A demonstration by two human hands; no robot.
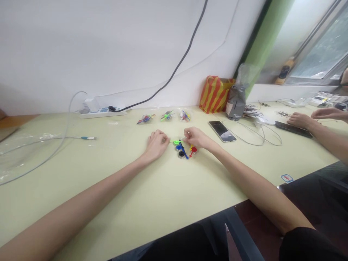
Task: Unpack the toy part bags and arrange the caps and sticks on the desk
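Several small plastic arrow spinners in bright colours lie on the table between my hands. My left hand is closed in a pinch at the left end of a green spinner. My right hand is also pinched, just right of the green piece; what its fingertips hold is too small to make out. Below the green one are a blue disc, a black disc on a clear base and a blue arrow. A red spinner with a bit of yellow sits under my right hand.
Three clear bags of spinners lie in a row near the wall. A phone, striped bag and grey pouch stand to the right. A power strip and cable are left. Another person's hands work far right.
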